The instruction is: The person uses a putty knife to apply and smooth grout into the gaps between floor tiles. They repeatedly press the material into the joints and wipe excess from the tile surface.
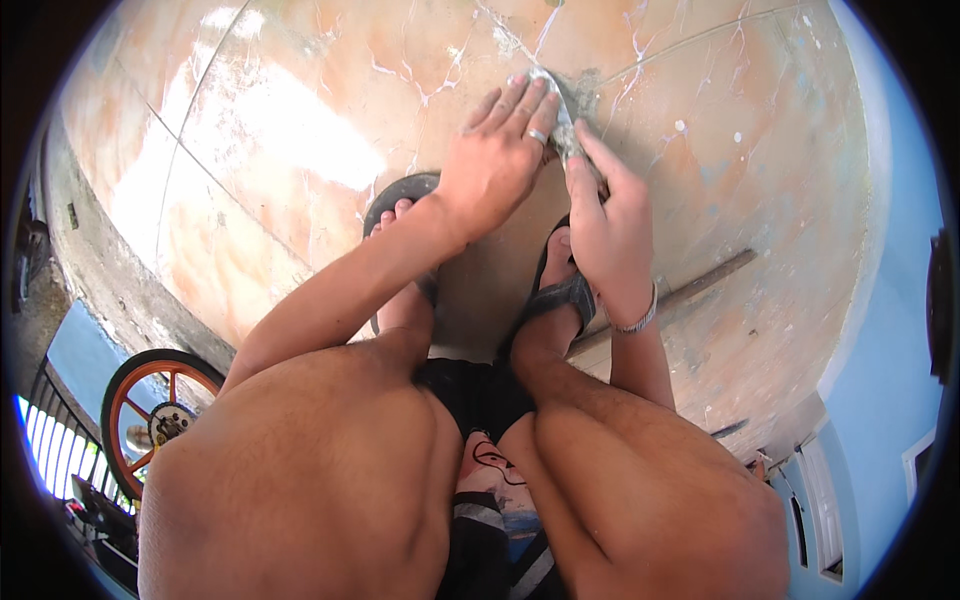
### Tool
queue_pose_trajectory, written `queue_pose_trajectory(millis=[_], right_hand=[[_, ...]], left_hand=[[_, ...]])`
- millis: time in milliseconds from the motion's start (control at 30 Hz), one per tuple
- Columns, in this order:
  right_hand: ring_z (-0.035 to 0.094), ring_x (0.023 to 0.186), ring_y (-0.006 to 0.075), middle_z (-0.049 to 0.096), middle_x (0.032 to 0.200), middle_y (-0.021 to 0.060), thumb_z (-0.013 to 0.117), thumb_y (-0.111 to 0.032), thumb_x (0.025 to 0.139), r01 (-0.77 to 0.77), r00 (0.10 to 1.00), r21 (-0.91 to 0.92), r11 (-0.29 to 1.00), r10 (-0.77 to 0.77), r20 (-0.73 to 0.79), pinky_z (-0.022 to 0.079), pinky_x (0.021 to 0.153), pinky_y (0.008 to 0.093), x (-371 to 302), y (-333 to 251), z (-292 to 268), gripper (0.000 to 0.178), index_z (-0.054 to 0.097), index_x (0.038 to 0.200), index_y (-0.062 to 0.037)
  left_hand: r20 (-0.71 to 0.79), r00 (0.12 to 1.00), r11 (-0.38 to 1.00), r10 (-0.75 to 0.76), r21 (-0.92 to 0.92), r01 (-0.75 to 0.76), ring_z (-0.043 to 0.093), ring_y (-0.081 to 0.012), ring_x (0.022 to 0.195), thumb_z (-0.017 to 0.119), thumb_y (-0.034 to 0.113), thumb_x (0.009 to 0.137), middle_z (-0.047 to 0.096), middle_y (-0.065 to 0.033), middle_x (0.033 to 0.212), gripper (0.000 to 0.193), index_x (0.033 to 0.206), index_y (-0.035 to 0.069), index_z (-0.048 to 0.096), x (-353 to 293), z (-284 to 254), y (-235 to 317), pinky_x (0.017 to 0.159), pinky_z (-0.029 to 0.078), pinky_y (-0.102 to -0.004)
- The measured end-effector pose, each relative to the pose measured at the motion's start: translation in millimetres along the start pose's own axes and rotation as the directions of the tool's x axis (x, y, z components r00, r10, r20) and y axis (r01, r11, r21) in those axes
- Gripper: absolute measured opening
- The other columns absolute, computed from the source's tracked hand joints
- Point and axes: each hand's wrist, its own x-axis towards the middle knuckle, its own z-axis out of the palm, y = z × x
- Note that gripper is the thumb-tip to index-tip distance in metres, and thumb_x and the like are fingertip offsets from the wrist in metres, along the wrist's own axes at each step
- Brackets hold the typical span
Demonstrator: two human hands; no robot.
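My right hand (pixel 610 215) is closed around the handle of a dusty scraper (pixel 564 115), with its thumb and forefinger along the upper part. The flat, pale blade points away from me and lies low against the tiled floor (pixel 690 190). My left hand (pixel 500 150), wearing a ring, lies palm down with its fingers stretched out. Its fingertips touch the blade or rest right beside it. Under the palm, the contact is hidden. Greyish residue marks the floor around the blade's tip. Grey-white dust coats the left fingers.
My feet in dark sandals (pixel 565 290) stand just behind the hands. A thin wooden strip (pixel 710 275) lies on the floor at the right. A wheel with an orange rim (pixel 112 425) stands at the lower left, near a railing. A light blue wall (pixel 900 330) bounds the right side.
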Motion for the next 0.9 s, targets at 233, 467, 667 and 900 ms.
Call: queue_pose_trajectory(millis=[233, 467, 667, 900], right_hand=[[0.078, 0.096, 0.043, 0.077, 0.105, 0.0315, 0.062, -0.024, 0.105, 0.042, 0.999, -0.041, 0.998, -0.043, -0.015, 0.059, 0.086, 0.0452, 2, -3, -8, 0.046, 0.072, 0.138, 0.0059], [0.076, 0.094, 0.0458, 0.077, 0.106, 0.0313, 0.062, -0.026, 0.105, 0.029, 0.999, -0.041, 0.999, -0.03, -0.031, 0.058, 0.086, 0.0475, -1, 0, -6, 0.046, 0.073, 0.139, 0.0026], [0.078, 0.092, 0.0429, 0.078, 0.105, 0.031, 0.062, -0.024, 0.105, 0.071, 0.997, -0.145, 0.987, -0.071, 0.006, 0.059, 0.084, 0.0465, -1, -2, -5, 0.047, 0.071, 0.141, 0.0036], [0.076, 0.094, 0.0457, 0.078, 0.105, 0.0306, 0.062, -0.025, 0.105, 0.051, 0.999, -0.113, 0.992, -0.052, -0.006, 0.059, 0.085, 0.0467, 4, -14, -4, 0.047, 0.071, 0.14, 0.0054]], left_hand=[[-0.013, 1.0, 1.0, 0.015, 0.002, -0.015, 0.061, -0.0388, 0.145, 0.081, 0.013, 0.089, 0.067, -0.0224, 0.151, 0.063, 0.147, -0.002, 0.063, 2, 2, 3, 0.122, 0.048, -0.0492], [0.0, 1.0, 1.0, 0.011, -0.025, -0.011, 0.061, -0.0394, 0.145, 0.081, 0.01, 0.087, 0.066, -0.0227, 0.152, 0.064, 0.147, -0.003, 0.063, 2, -1, 9, 0.122, 0.048, -0.0496], [-0.001, 1.0, 0.999, -0.024, -0.022, 0.024, 0.061, -0.038, 0.145, 0.083, 0.012, 0.086, 0.066, -0.0219, 0.152, 0.064, 0.146, -0.002, 0.064, 2, -2, 5, 0.122, 0.048, -0.0499], [-0.036, 0.999, 1.0, -0.018, -0.016, 0.017, 0.062, -0.0375, 0.144, 0.083, 0.013, 0.087, 0.068, -0.0205, 0.15, 0.064, 0.146, 0.0, 0.064, 3, -3, -2, 0.123, 0.048, -0.0487]])
